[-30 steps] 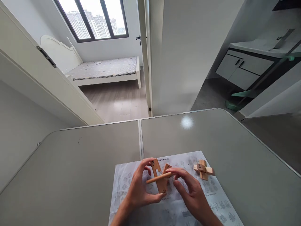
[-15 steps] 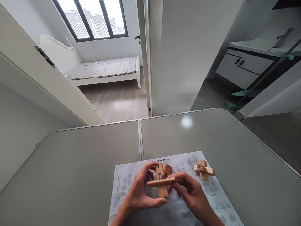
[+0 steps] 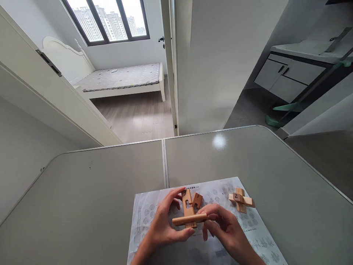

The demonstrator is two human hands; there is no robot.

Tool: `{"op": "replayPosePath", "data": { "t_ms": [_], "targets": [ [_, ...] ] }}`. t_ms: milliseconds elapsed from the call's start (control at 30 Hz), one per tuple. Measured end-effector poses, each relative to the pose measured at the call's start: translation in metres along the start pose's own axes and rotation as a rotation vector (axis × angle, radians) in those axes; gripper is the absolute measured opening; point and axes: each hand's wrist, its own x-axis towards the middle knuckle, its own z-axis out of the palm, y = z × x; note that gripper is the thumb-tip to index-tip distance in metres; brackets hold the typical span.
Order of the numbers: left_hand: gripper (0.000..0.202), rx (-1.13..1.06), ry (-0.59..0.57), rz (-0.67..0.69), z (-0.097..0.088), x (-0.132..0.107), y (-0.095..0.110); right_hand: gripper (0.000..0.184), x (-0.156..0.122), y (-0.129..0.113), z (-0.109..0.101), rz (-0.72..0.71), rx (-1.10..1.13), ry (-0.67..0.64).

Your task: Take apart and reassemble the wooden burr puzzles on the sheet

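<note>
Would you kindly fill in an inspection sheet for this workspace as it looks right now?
Surface: grey table in two panels with a seam down the middle.
Job's things: upright wooden pieces, with a wooden bar lying crosswise in front of them, held above a printed sheet.
Clutter: a small assembled wooden cross rests on the sheet, to the right.
Grips: left hand has its grip shut on the upright wooden pieces; right hand pinches the bar's right end.
Cables: nothing seen.
Surroundings: an open doorway to a room with a bed and a window; a cabinet at the right.
</note>
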Motion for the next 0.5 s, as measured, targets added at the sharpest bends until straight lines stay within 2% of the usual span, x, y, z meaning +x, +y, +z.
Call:
{"op": "replayPosePath", "data": {
  "t_ms": [500],
  "targets": [
    [0.080, 0.000, -0.010, -0.002, 0.000, 0.001, 0.003, 0.026, -0.003, 0.013, -0.004, 0.031, 0.071, -0.037]
  ]
}}
